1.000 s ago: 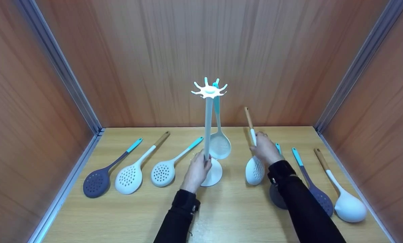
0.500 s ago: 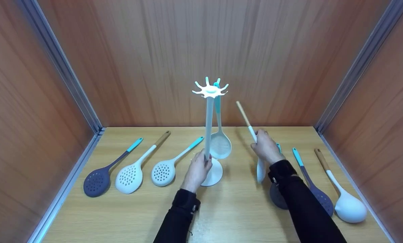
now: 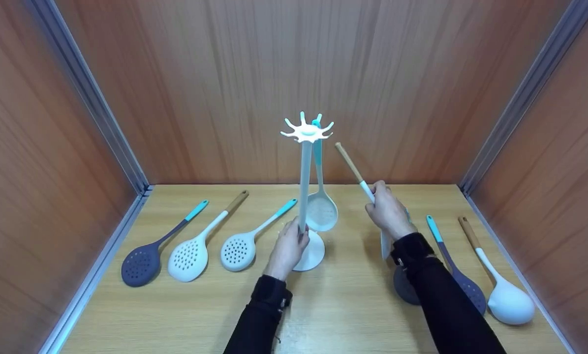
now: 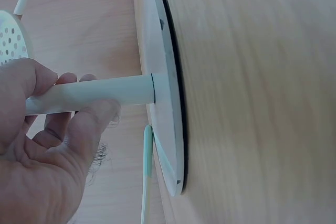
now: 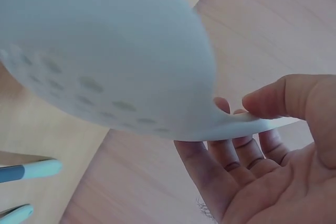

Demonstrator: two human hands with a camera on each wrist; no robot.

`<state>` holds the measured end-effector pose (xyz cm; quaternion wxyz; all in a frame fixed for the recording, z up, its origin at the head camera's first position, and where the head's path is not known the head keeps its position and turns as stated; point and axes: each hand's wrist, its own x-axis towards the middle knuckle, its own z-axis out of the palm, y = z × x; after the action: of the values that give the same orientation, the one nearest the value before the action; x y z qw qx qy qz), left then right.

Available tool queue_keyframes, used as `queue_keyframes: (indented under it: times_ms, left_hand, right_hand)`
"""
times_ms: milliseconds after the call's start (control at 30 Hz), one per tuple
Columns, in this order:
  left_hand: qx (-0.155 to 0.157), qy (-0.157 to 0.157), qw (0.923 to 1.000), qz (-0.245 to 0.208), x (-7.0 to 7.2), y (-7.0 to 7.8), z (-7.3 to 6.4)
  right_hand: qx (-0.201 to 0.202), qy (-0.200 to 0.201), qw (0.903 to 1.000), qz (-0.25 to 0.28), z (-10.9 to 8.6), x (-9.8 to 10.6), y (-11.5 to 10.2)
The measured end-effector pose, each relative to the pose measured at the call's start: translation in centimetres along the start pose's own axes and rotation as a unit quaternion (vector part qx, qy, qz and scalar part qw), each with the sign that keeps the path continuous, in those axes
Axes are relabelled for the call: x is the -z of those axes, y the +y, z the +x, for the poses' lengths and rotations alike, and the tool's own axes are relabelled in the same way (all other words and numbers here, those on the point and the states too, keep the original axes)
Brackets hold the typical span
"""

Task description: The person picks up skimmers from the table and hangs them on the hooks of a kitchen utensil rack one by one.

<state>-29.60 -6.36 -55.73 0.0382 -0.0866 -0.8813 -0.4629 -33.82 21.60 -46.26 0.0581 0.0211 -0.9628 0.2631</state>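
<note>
A white utensil stand (image 3: 305, 182) with a spiked top stands upright on its round base. My left hand (image 3: 287, 250) grips its pole low down; the left wrist view shows thumb and fingers round the pole (image 4: 100, 92) just above the base. From the stand's far side hangs a white skimmer (image 3: 322, 211) with a turquoise handle. To the right, my right hand (image 3: 391, 212) holds a white skimmer (image 5: 115, 45) with a wooden handle by its neck. Its handle tilts up toward the stand; in the head view the head is mostly hidden behind the hand.
On the left lie a dark skimmer (image 3: 141, 265), a white wooden-handled one (image 3: 188, 259) and a white turquoise-handled one (image 3: 237, 251). At right are a dark utensil (image 3: 405, 287) partly under my arm, a dark slotted one (image 3: 468, 290) and a white ladle (image 3: 511, 302). Wooden walls (image 3: 294, 59) enclose the table.
My right hand has lifted and turned the wooden-handled skimmer; its handle end has swung left and up toward the stand. My left hand has stayed on the pole.
</note>
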Motion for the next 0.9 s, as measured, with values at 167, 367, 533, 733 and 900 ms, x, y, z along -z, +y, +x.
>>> queue_keyframes:
  times_ms: [167,367,533,733,900]
  left_hand:
    - [-0.012,0.003,0.9999,0.007,-0.1,0.0,0.0]
    - [-0.008,0.006,0.9999,0.005,-0.1,0.0,0.0]
    - [0.001,0.003,1.0000,-0.002,-0.1,0.0,0.0]
    - [0.002,0.008,1.0000,-0.002,-0.1,0.1,-0.1]
    - [0.005,0.013,0.9999,0.001,-0.1,0.3,-0.2]
  right_hand:
    - [-0.009,-0.004,0.9999,0.010,-0.2,0.4,0.0]
    - [-0.019,0.002,0.9997,0.017,-0.1,0.6,-0.2]
    - [-0.025,0.005,0.9994,0.023,-0.2,0.9,-0.3]
    - [-0.037,0.016,0.9985,0.037,-0.3,1.2,-0.5]
    - [-0.039,0.023,0.9977,0.050,-0.3,1.5,-0.6]
